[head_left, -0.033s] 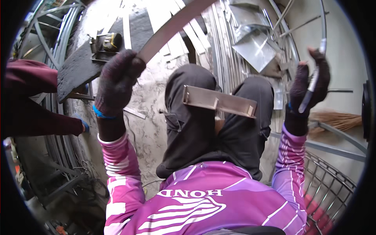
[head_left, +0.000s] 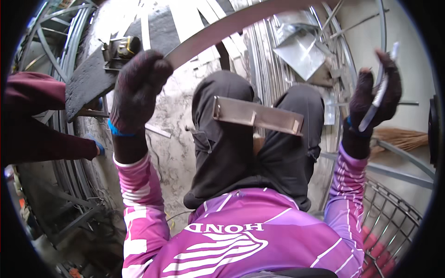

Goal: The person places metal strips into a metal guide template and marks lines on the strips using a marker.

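My left hand (head_left: 136,92), in a dark knitted glove, is closed on the near end of a long flat metal strip (head_left: 232,27). The strip rises away to the upper right and leaves the top of the view. At the right, my gloved right hand (head_left: 385,92) is raised with bare fingertips showing. A slim white, pen-like stick (head_left: 374,107) lies across its palm, held by the fingers; its exact kind is blurred. Across my thighs rests a narrow metal channel piece (head_left: 276,119) with small upright tabs. Neither hand touches it.
A dark slab (head_left: 90,81) at the left bears a tape measure (head_left: 126,47). Metal strips and bent sheets (head_left: 303,55) lie ahead. Another person's sleeve (head_left: 37,95) reaches in from the left. A straw broom (head_left: 403,136) and a wire basket (head_left: 387,211) are at the right.
The metal strip's far part has swung lower and to the right. My right hand has moved slightly right with the white stick, which has tilted. My left hand has risen slightly.
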The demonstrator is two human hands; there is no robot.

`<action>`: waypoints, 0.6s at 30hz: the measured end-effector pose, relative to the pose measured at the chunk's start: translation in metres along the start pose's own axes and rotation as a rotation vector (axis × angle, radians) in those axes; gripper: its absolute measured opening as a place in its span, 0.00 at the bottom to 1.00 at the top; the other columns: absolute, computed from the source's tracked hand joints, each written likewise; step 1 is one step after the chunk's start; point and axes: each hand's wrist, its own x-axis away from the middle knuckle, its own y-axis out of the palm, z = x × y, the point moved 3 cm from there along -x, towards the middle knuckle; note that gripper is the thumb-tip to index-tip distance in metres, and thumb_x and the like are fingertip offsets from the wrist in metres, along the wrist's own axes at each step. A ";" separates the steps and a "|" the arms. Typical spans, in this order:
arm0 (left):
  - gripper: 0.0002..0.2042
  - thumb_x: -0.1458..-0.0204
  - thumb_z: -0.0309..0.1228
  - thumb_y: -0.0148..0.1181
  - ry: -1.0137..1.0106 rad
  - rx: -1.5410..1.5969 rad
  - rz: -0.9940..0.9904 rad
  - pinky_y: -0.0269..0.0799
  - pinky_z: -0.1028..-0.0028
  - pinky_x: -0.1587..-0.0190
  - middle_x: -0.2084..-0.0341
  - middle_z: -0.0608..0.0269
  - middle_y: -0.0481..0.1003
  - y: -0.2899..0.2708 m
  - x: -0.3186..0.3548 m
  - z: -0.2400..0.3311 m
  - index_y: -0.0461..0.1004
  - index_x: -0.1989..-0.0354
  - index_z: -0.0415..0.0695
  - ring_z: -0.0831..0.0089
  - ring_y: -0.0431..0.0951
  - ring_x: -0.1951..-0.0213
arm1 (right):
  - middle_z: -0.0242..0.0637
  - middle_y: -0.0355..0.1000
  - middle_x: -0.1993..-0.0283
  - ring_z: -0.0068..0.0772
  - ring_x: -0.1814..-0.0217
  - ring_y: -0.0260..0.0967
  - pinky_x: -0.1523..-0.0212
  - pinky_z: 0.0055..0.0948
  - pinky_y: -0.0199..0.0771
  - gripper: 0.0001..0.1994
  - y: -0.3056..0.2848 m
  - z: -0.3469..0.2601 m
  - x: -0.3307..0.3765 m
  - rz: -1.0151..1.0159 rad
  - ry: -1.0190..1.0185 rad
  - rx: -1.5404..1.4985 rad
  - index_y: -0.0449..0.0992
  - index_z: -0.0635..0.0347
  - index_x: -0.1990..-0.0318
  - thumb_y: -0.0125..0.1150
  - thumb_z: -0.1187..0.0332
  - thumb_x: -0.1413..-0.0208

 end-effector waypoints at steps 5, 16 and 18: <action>0.07 0.42 0.29 0.61 0.201 -0.037 -0.199 0.69 0.69 0.67 0.77 0.56 0.72 0.074 -0.022 0.010 0.74 0.65 0.37 0.67 0.72 0.73 | 0.42 0.79 0.52 0.42 0.48 0.76 0.43 0.37 0.70 0.16 -0.011 0.016 0.012 -0.447 -0.124 0.037 0.77 0.61 0.52 0.71 0.67 0.46; 0.43 0.80 0.30 0.82 0.566 -0.491 -0.103 0.74 0.60 0.48 0.53 0.52 0.73 0.075 0.002 0.003 0.70 0.46 0.41 0.53 0.74 0.48 | 0.43 0.77 0.62 0.36 0.61 0.76 0.58 0.32 0.76 0.14 -0.054 0.053 0.111 -0.616 0.587 -0.071 0.76 0.62 0.57 0.72 0.68 0.48; 0.38 0.75 0.34 0.80 0.455 -0.587 -0.253 0.71 0.56 0.46 0.54 0.52 0.73 0.089 0.018 -0.008 0.72 0.48 0.44 0.50 0.73 0.48 | 0.41 0.76 0.61 0.33 0.60 0.75 0.57 0.31 0.76 0.14 -0.060 0.061 0.124 -0.584 0.668 -0.081 0.76 0.62 0.57 0.71 0.68 0.47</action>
